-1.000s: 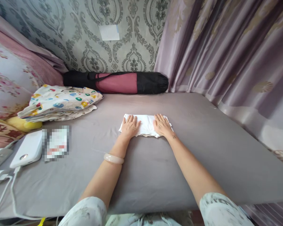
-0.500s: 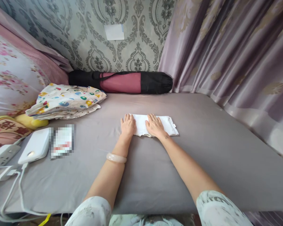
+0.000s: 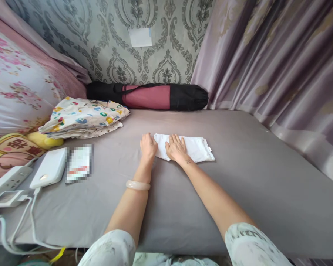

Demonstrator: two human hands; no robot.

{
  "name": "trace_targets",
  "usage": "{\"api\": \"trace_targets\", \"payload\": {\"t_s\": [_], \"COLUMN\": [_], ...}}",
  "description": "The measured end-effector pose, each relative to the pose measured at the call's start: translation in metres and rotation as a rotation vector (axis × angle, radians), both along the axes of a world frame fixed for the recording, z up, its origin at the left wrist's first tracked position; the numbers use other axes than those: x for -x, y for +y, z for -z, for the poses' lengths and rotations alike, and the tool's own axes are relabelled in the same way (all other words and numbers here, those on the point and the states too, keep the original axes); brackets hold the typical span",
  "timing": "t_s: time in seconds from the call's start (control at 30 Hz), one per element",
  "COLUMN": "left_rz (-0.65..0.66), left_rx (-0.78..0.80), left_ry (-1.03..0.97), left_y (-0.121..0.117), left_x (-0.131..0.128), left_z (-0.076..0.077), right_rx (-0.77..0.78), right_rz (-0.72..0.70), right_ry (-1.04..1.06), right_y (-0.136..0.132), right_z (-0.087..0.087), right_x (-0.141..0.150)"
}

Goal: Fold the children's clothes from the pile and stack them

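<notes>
A folded white garment (image 3: 198,148) with a small tag at its right end lies flat on the grey sheet. My left hand (image 3: 149,146), a pale bangle on its forearm, is closed at the garment's left end. Its fingers are curled and the fingertips are mostly hidden. My right hand (image 3: 177,148) lies palm down on the garment, left of its middle, with fingers stretched out.
The grey-sheeted bed (image 3: 252,177) carries a stack of patterned cloth (image 3: 84,116) at the left. A black and pink rolled bag (image 3: 147,96) lies along the wall. Near left are a white power bank (image 3: 51,166), a power strip (image 3: 9,181), cables and a blurred packet (image 3: 79,163).
My left hand has gone from lying flat to curled at the garment's left end. My right hand has slid slightly left along the cloth. The view has shifted a little left.
</notes>
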State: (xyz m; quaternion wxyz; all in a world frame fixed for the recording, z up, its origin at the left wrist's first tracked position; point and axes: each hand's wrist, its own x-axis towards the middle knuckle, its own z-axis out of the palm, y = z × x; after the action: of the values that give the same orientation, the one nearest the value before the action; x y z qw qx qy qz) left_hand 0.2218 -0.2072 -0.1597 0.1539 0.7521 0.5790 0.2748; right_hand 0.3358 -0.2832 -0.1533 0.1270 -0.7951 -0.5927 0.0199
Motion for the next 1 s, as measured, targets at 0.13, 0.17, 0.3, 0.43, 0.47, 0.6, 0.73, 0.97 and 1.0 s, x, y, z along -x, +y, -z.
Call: {"api": "trace_targets", "payload": {"t_s": [0.13, 0.17, 0.3, 0.43, 0.47, 0.6, 0.73, 0.97, 1.0], "left_rz": [-0.029, -0.035, -0.05, -0.079, -0.092, -0.138, -0.156, -0.183, -0.187], "left_rx": [-0.015, -0.006, 0.03, 0.058, 0.067, 0.074, 0.072, 0.083, 0.086], "left_ry": [-0.129, -0.154, -0.22, -0.287, -0.305, -0.369, -0.418, -0.464, -0.471], "left_y": [0.007, 0.008, 0.008, 0.009, 0.009, 0.011, 0.012, 0.014, 0.014], "left_x": [0.002, 0.002, 0.003, 0.006, 0.006, 0.009, 0.009, 0.009, 0.009], "left_z": [0.001, 0.001, -0.003, -0.007, -0.007, -0.008, -0.008, -0.011, -0.011], "right_rx": [0.015, 0.027, 0.018, 0.054, 0.058, 0.038, 0.061, 0.063, 0.076], "right_rz": [0.005, 0.006, -0.033, -0.036, -0.032, -0.043, -0.053, -0.107, -0.126], "right_ry": [-0.01, -0.01, -0.018, 0.009, 0.008, -0.016, -0.006, 0.008, 0.011], "right_y": [0.003, 0.004, 0.014, 0.022, 0.023, 0.025, 0.028, 0.037, 0.038], "right_z": [0.001, 0.0, -0.001, 0.003, 0.004, 0.005, 0.001, -0.008, -0.008], "right_x": [0.0, 0.001, 0.011, 0.021, 0.022, 0.025, 0.028, 0.043, 0.046]}}
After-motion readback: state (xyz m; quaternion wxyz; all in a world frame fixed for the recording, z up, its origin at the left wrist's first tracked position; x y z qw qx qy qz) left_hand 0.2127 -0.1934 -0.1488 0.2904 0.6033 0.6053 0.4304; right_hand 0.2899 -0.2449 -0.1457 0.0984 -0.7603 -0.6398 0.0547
